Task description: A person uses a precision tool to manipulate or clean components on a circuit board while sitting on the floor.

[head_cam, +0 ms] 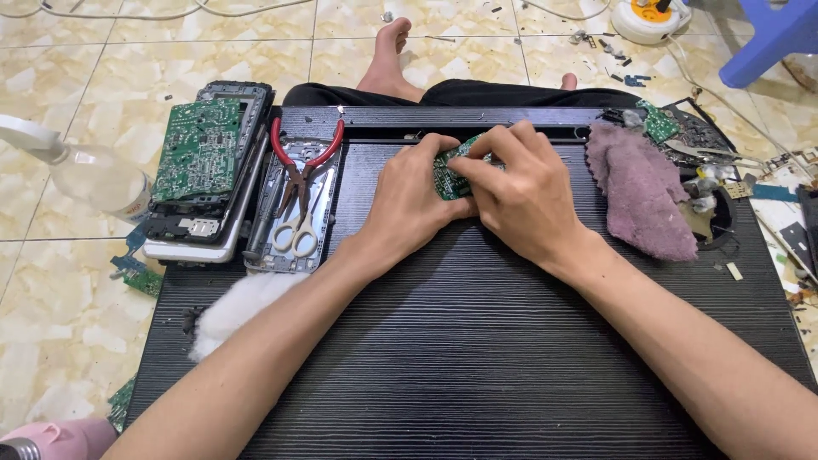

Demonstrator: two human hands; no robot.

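Note:
A small green circuit board (pixel 446 177) is pinched between both my hands near the far middle of a black ribbed panel (pixel 477 358). My left hand (pixel 407 203) grips its left side with fingers curled over the top. My right hand (pixel 521 194) covers its right side, thumb and fingertips pressed on the board. Most of the board is hidden by my fingers.
Left of the panel lie red-handled pliers (pixel 300 162), white-handled scissors (pixel 298 230), a large green circuit board (pixel 198 149) on stacked casings, a clear bottle (pixel 94 179) and white cotton (pixel 234 308). A mauve cloth (pixel 643 192) and scattered parts sit right. My bare foot (pixel 388 55) rests beyond.

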